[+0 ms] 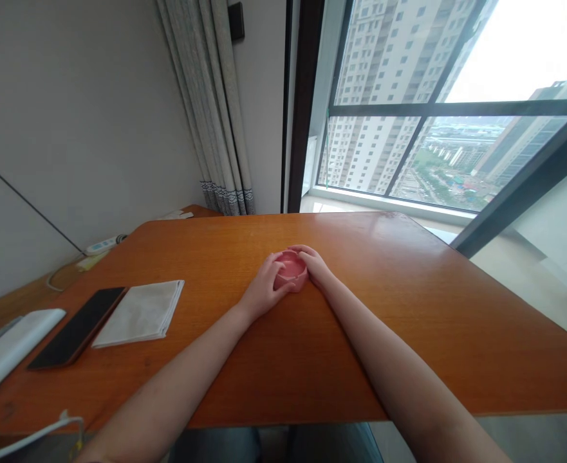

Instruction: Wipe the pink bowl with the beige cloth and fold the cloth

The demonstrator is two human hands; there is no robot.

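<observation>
A small round pink ashtray (291,265) with a shallow bowl and what look like notches in its rim rests on the wooden table (283,360). My left hand (262,287) grips its left side, with fingers over the rim and the thumb along the front. On the opposite side, my right hand (315,263) is wrapped around the right and far edge, its fingertips partly hidden. Both forearms reach in from the near edge of the table.
Left of my arm lie a folded white cloth (141,315), a flat black rectangular object (81,326) and a white rounded case (15,350). A power strip (103,245) sits by the wall. A white cable (37,437) crosses the near left corner. A window (408,148) stands beyond.
</observation>
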